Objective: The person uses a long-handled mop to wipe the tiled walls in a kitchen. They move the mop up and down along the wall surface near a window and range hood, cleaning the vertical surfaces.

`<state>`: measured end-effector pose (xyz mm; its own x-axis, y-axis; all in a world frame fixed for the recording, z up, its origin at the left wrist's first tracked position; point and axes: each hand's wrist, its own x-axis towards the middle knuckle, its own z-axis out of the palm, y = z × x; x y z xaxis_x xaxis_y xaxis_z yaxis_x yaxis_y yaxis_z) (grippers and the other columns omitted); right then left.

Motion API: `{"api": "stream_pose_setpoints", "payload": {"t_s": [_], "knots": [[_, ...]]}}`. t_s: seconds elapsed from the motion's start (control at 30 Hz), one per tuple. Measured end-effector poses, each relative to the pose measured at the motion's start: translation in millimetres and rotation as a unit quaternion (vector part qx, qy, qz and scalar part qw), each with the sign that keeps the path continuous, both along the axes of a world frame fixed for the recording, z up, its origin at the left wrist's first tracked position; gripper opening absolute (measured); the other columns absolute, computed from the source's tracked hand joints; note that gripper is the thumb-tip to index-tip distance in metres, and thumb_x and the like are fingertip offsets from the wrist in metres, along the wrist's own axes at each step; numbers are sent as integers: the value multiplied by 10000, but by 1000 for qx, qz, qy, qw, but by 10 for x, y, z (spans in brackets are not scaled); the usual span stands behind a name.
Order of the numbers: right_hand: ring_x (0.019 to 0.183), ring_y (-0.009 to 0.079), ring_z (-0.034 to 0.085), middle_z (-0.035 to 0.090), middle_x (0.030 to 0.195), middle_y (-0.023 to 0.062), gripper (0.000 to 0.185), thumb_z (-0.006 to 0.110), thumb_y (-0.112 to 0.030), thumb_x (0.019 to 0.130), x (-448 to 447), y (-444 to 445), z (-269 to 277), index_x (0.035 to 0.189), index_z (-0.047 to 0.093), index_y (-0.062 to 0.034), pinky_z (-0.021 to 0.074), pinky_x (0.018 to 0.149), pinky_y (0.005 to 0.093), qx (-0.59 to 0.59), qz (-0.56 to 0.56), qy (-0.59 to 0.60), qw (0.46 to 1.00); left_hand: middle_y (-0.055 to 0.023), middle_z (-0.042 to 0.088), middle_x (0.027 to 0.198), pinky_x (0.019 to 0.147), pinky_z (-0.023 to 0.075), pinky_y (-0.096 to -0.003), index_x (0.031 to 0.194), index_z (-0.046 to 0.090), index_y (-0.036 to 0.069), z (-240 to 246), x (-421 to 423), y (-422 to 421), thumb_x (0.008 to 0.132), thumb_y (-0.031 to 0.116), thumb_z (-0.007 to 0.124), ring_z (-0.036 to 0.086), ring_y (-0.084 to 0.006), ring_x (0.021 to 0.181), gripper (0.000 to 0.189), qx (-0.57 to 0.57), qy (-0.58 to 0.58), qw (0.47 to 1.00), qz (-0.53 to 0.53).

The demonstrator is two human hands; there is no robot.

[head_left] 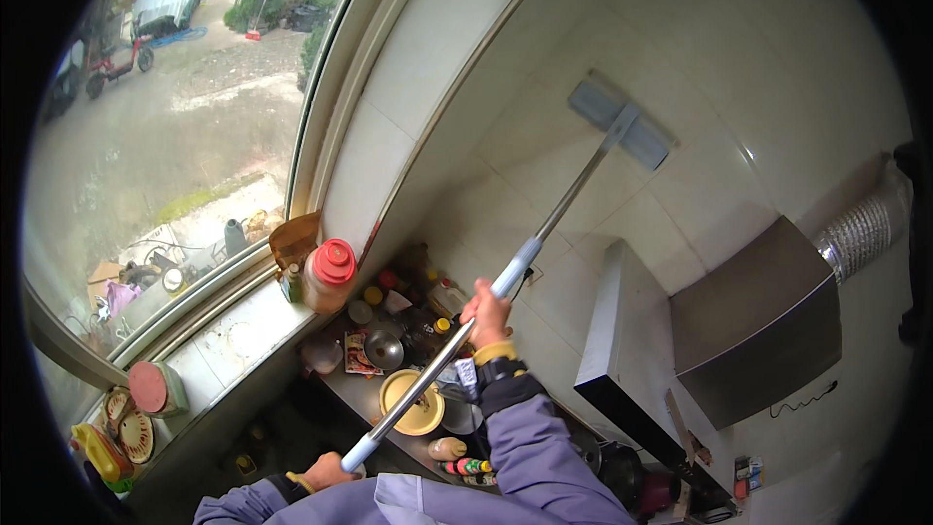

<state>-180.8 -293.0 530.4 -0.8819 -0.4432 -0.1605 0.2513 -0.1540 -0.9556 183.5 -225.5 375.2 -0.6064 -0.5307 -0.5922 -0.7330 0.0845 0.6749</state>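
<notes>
A flat mop with a telescopic metal pole [572, 198] reaches up and away from me. Its blue-grey rectangular head [619, 124] lies against the light tiled wall [539, 153]. My right hand [486, 315] grips the blue plastic sleeve [516, 266] partway along the pole. Lower down, my left hand [328, 472] is closed around the pole's blue end grip [358, 453]. Beneath the pole, a yellow round lid [412, 402] and a metal bowl [383, 350] sit on a cluttered counter [350, 397].
A range hood [758, 321] with a foil duct [860, 240] juts out at right. On the windowsill [244, 339] stand a red-lidded plastic jar [332, 275], a pink-lidded jar [158, 388] and a yellow jug [102, 452]. Several bottles [423, 332] crowd the counter. A window [189, 146] fills the left.
</notes>
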Motion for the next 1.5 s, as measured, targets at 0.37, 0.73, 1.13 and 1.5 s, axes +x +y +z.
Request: {"api": "stream_pose_setpoints", "payload": {"t_s": [0.37,0.73,1.13,1.5], "knots": [[337,130,350,363,473,4,308,671,-225,830,426,65,-235,700,413,-118,286,321,280,-55,5,-135,989,-202,680,785,710,530,-386,848,704,0,-190,664,-288,682,457,712,676,-318,761,486,-2,-3,999,-49],[362,127,366,369,533,12,238,651,-221,849,-555,277,1306,878,486,-53,317,337,301,-117,-22,40,992,-35,586,622,565,429,-281,659,593,35,550,-587,-624,893,541,536,546,-135,583,561,166,233,947,-144],[312,139,375,385,496,5,116,596,-160,871,-148,476,-423,921,551,-65,324,287,306,-33,-61,-30,997,-171,615,633,569,432,-405,710,657,-53,-935,-136,-297,790,728,491,606,-263,618,802,96,2,994,-48],[322,140,389,406,502,9,104,611,-131,836,-258,526,19,896,545,-79,317,291,299,-30,-80,-45,995,-168,630,643,558,440,-399,726,675,-36,-460,-294,-242,784,735,491,628,-273,619,795,9,0,999,-38]]}}
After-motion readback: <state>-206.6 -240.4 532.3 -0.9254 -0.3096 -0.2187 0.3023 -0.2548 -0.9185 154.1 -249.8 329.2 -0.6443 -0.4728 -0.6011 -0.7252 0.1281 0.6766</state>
